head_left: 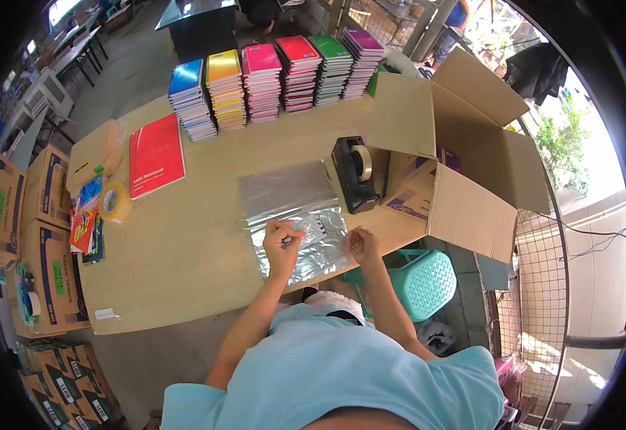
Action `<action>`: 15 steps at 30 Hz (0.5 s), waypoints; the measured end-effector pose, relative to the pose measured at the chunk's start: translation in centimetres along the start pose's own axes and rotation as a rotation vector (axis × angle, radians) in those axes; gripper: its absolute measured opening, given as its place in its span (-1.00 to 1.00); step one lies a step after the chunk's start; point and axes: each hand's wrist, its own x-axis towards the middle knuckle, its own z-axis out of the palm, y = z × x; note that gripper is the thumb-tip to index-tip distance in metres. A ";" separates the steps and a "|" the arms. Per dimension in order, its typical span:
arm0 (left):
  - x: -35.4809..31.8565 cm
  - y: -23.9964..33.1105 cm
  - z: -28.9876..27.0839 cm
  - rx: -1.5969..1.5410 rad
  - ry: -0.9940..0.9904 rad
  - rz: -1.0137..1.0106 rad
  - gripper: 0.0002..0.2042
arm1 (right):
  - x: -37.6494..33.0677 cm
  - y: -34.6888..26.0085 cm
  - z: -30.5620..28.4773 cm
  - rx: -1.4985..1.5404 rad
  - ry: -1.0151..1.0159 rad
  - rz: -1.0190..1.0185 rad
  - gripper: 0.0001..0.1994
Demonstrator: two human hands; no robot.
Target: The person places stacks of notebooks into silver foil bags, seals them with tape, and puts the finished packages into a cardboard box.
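Clear plastic bags (288, 188) lie flat on the table in front of me, shiny at their near end. My left hand (281, 248) is over the near part of the plastic, its fingers curled closed around something small and dark that I cannot make out. At the right edge of the plastic is my right hand (362, 246), thumb and fingertips pinched together; whatever is between them is too small to tell. A short dark row of marks (320, 226) shows on the plastic between the hands. Beyond my right hand stands a black tape dispenser (356, 175) with a roll in it.
Several stacks of spiral notebooks (261, 89) line the table's far edge. An open cardboard box (474, 211) stands at the right, above a turquoise stool (424, 285). On the left lie a red notebook (157, 156), a tape roll (115, 203) and small packets (84, 226). Cartons (55, 269) adjoin the left edge.
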 end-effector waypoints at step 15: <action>1.2 2.4 -1.7 -0.212 -0.155 -0.270 -0.64 | -9.9 1.7 12.7 -1.107 -0.012 -0.447 -0.66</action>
